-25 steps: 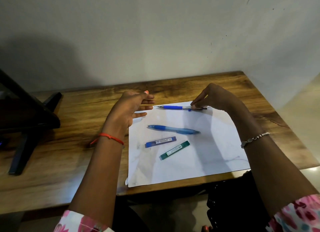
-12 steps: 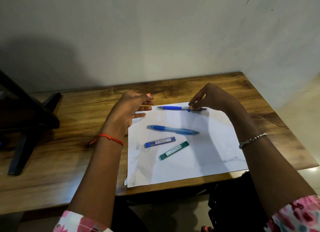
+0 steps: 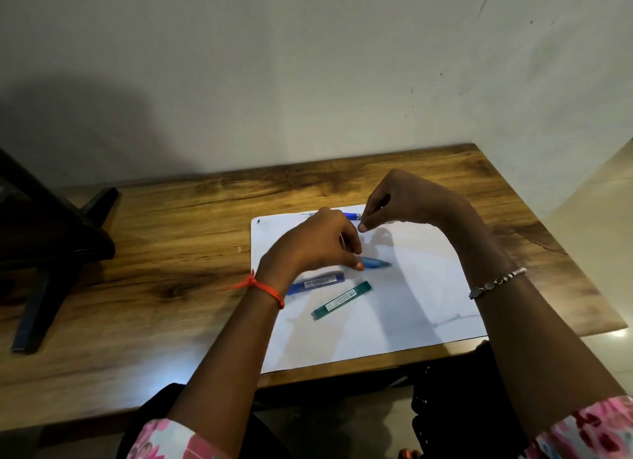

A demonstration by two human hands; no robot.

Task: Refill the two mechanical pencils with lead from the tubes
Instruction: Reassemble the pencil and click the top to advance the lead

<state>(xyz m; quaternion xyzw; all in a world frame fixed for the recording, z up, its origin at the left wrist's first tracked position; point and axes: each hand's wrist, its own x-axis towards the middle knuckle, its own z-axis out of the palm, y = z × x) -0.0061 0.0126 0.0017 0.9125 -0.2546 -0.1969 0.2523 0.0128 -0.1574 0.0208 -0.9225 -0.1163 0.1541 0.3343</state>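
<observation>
Lying on the white paper [image 3: 411, 287], the light blue pencil [image 3: 376, 262] is mostly hidden under the left hand [image 3: 318, 239]. Its fingers curl over the pencil and the thumb touches it, but I cannot tell if it grips. The right hand [image 3: 404, 201] has its fingertips pressed together at the end of the dark blue pencil [image 3: 352, 215]; what they hold is unclear. The blue tube [image 3: 320, 282], partly behind the left wrist, and the green tube [image 3: 342, 300] lie nearer.

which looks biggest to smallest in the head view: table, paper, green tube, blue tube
1. table
2. paper
3. green tube and blue tube look alike; left wrist hides part of the blue one
</observation>
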